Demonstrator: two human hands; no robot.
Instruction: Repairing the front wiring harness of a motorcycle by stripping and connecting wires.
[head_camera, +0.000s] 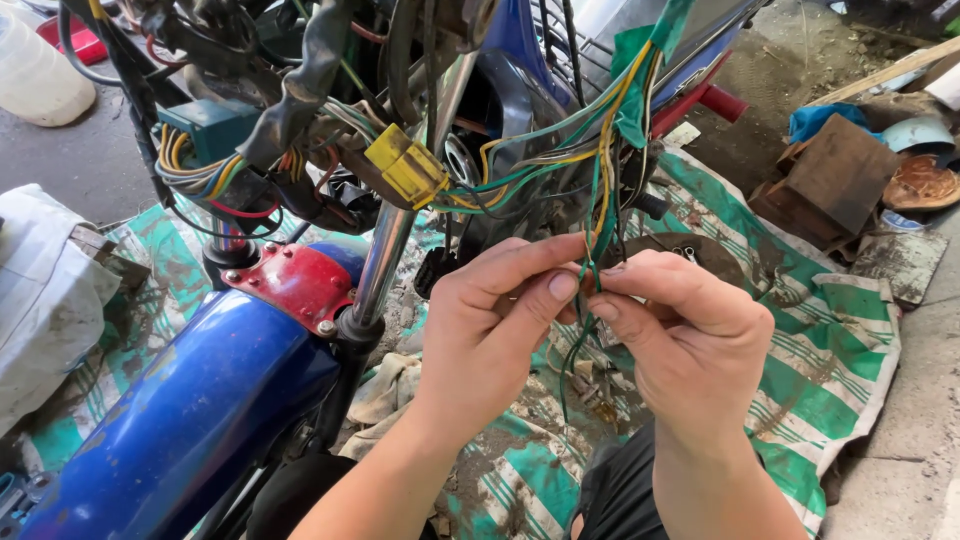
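Left hand (490, 325): fingers pinched on the hanging wires (598, 200), thumb and forefinger closed.
Right hand (680, 330): fingertips likewise gripped on the same wires, touching the left thumb.
Wires: a green, yellow and blue bundle is held between both hands, just below a yellow plug (405, 165).
Motorbike (200, 410): a blue mudguard and chrome fork are seen at the left.
Ground: a dirty green striped sheet (830, 350) is spread over concrete.
Behind: a wooden box (835, 180) lies at the right.
Hidden: the wire ends are covered by the fingers.
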